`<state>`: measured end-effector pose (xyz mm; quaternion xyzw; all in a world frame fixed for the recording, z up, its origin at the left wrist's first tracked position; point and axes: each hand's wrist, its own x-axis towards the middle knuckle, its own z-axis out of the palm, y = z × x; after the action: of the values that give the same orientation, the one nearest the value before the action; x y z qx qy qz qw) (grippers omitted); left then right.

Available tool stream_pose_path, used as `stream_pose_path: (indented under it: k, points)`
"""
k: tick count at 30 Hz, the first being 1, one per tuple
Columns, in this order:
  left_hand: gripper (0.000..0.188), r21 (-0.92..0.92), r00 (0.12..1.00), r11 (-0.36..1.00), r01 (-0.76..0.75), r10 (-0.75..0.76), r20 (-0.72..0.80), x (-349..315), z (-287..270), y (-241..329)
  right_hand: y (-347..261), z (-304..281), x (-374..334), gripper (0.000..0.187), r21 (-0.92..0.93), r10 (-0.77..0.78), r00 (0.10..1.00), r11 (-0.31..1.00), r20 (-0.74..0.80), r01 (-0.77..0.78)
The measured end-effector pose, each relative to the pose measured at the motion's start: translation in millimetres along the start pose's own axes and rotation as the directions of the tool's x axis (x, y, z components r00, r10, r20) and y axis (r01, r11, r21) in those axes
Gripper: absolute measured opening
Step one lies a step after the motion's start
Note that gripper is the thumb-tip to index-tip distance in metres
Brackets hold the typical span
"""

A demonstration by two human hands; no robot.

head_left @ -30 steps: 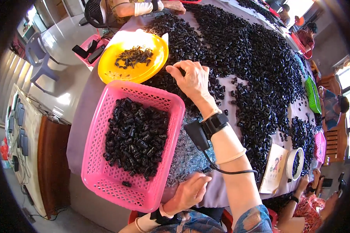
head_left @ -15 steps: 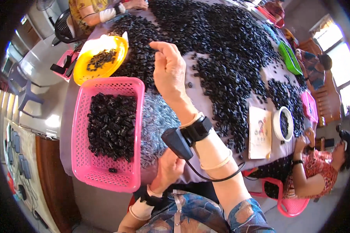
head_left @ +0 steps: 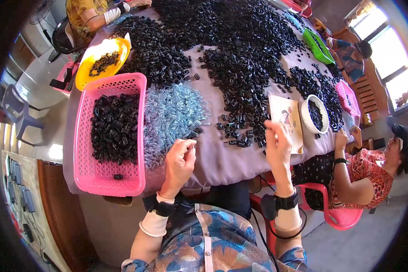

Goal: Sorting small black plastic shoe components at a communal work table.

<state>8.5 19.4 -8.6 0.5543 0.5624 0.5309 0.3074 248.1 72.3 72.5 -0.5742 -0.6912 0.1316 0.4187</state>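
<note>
My left hand [head_left: 180, 162] is closed, thumb pressed to curled fingers, just in front of a heap of small clear bluish springs or coils [head_left: 170, 115]. Anything in its fingers is too small to make out. A few small black plastic parts [head_left: 195, 133] lie on the cloth just beyond it. My right hand [head_left: 279, 145] has its fingers bent inward beside a printed cardboard booklet [head_left: 286, 119]; whatever it may hold is hidden. Between the hands, at the near edge of the large spread of black parts [head_left: 222, 68], a loose cluster of them lies on the pale purple tablecloth [head_left: 204, 156].
A pink basket [head_left: 143, 136] with black parts stands at the left. Behind it is a tilted yellow plate [head_left: 123, 54]. A white bowl [head_left: 304, 119], a green basket [head_left: 319, 53] and a pink tray [head_left: 353, 105] are at the right. Another person [head_left: 365, 181] sits there.
My right hand has moved from above the clear heap over to the right, beside the booklet. My left hand has come up near the clear heap's front. The view has shifted a little.
</note>
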Motion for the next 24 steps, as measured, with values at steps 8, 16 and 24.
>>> stream_pose_path:
  k: [8, 16, 24]
  points:
    - [0.018, 0.051, 0.999, 0.998, -0.026, 0.027, -0.018, -0.4, 1.2, 0.0, 34.6, -7.8, -60.2, 0.042, -0.456, 0.201, 0.969, 0.882, 0.145, -0.115]
    - [0.019, 0.043, 0.999, 0.999, -0.026, 0.027, -0.027, 0.7, 2.8, 1.5, 51.0, 5.9, -57.4, 0.023, -0.507, 0.175, 0.978, 0.857, 0.117, -0.093]
    - [0.018, 0.059, 0.999, 0.997, -0.042, 0.043, -0.029, -0.1, 1.8, -1.1, 16.0, 31.4, -41.9, 0.017, -0.087, 0.098, 0.987, 0.992, 0.131, -0.087]
